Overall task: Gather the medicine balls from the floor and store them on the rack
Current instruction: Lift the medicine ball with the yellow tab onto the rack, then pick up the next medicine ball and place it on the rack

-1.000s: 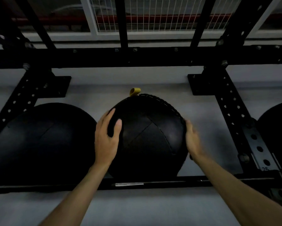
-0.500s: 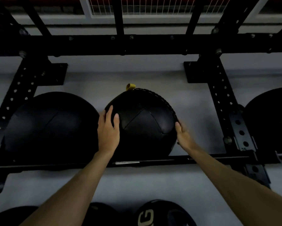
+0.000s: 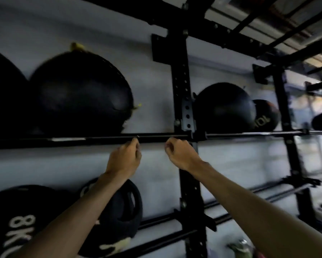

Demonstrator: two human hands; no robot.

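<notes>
The left hand (image 3: 123, 159) and right hand (image 3: 181, 155) are just under the rack's bar (image 3: 156, 137), fingers curled in and gripping nothing. Below the bar, a black ball (image 3: 20, 220) reads "8K" in white. The yellow-tagged medicine ball (image 3: 80, 94) rests on the bar. Farther right along it, another ball (image 3: 266, 116) carries white lettering too blurred to read.

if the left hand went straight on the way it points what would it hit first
Most likely the black front rail of the rack, directly above the left hand, just right of the yellow-tagged medicine ball. Depth is unclear, so it could pass in front.
</notes>
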